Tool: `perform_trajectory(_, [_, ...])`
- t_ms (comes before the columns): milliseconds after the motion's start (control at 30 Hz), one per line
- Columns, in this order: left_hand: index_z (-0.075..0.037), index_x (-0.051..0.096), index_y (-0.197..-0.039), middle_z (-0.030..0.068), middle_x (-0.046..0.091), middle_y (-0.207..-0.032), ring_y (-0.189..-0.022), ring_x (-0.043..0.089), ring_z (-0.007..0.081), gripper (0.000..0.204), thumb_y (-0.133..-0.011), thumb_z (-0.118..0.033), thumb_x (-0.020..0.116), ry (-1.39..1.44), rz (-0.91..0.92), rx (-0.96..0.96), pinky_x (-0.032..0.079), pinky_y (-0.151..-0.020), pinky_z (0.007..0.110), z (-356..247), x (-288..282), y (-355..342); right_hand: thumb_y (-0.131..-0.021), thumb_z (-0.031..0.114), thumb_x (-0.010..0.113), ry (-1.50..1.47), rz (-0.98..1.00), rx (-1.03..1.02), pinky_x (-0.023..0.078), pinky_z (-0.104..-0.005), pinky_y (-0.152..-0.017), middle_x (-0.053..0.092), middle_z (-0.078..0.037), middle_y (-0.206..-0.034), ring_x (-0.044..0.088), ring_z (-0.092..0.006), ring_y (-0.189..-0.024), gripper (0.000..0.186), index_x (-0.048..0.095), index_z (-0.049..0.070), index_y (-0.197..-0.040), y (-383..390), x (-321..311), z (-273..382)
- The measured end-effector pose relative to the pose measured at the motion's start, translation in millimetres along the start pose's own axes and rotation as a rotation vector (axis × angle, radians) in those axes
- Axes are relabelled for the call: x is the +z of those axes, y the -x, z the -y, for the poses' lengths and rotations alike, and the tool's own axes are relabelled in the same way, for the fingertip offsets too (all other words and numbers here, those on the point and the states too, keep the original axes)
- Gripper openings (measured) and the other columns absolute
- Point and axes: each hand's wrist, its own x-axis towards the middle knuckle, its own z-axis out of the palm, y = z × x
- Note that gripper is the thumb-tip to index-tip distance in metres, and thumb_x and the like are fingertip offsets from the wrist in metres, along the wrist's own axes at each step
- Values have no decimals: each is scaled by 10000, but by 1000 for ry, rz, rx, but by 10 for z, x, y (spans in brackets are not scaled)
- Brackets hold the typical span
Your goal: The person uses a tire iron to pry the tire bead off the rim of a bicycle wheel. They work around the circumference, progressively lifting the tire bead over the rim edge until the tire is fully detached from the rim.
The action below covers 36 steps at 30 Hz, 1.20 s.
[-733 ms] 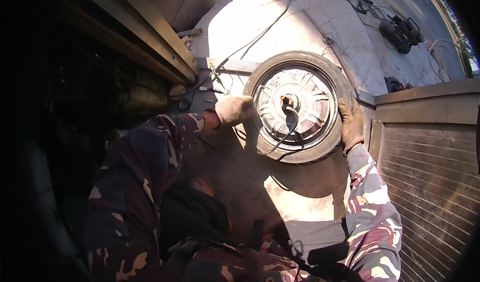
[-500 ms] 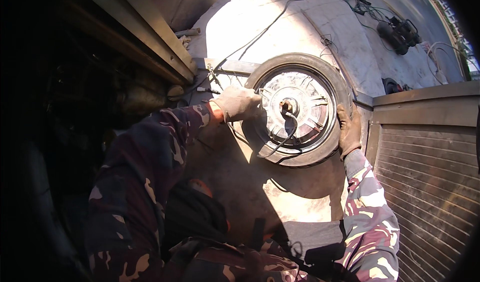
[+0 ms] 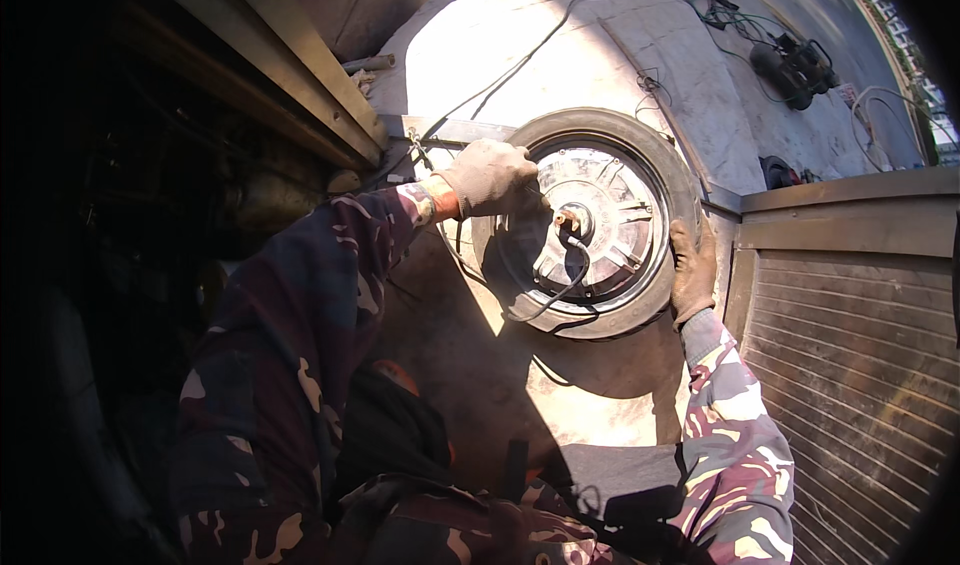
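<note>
A hub-motor wheel (image 3: 606,197) with a black tyre and a silver finned motor cover lies before me, its cover facing up. From the brass-coloured axle end at its centre, a short black cable (image 3: 573,287) bends down toward the rim. My left hand (image 3: 488,177), in a dusty work glove, is closed above the wheel's upper left edge. Whatever its fingers hold, if anything, is lost in shadow. Along the right side of the tyre my gloved right hand (image 3: 694,270) is pressed, its fingers curled round the sidewall.
A brown slatted metal panel (image 3: 850,335) rises at the right. At the left stands a metal frame (image 3: 290,65) over dark machinery. A long black cable (image 3: 520,60) crosses the sunlit ground sheet (image 3: 560,25). Farther off sits a small black machine (image 3: 793,70) among tangled cords.
My left hand has shifted slightly right and up over the wheel's rim. The wheel appears a little farther right relative to the view; my right hand stays on the tyre.
</note>
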Motion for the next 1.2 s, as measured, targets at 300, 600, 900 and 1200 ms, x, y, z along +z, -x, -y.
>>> perform_trajectory(300, [-78,715,-1114,231,771,-1033,-974,754,426,325,-1014,-387,695,168,-204,-491,572,-841,513,93,62,-120,-1027,-109,657,-25,1,0,604,-352,-1073,610,-172,-1432,691,-234,-1219,732,327,25,-1667,31,38,12])
perform_trajectory(600, [-41,750,-1122,147,796,-894,-754,765,337,399,-1113,-408,597,596,254,-594,602,-726,410,239,271,712,-1032,-123,630,14,-46,22,606,-328,-1071,607,-159,-1427,688,-231,-1238,672,370,8,-1638,71,115,81])
perform_trajectory(900, [-88,715,-1049,192,747,-936,-883,733,418,340,-1025,-427,717,359,-17,-361,564,-774,508,-239,123,536,-1051,-107,615,-33,-49,58,622,-328,-1044,612,-183,-1406,696,-226,-1197,675,347,30,-1655,48,185,166])
perform_trajectory(1200, [-13,745,-1138,146,795,-893,-711,767,282,397,-1084,-396,658,727,72,-673,604,-674,403,-27,196,335,-1048,-110,621,-43,-42,14,617,-339,-1064,587,-182,-1456,694,-243,-1220,676,343,8,-1652,51,139,98])
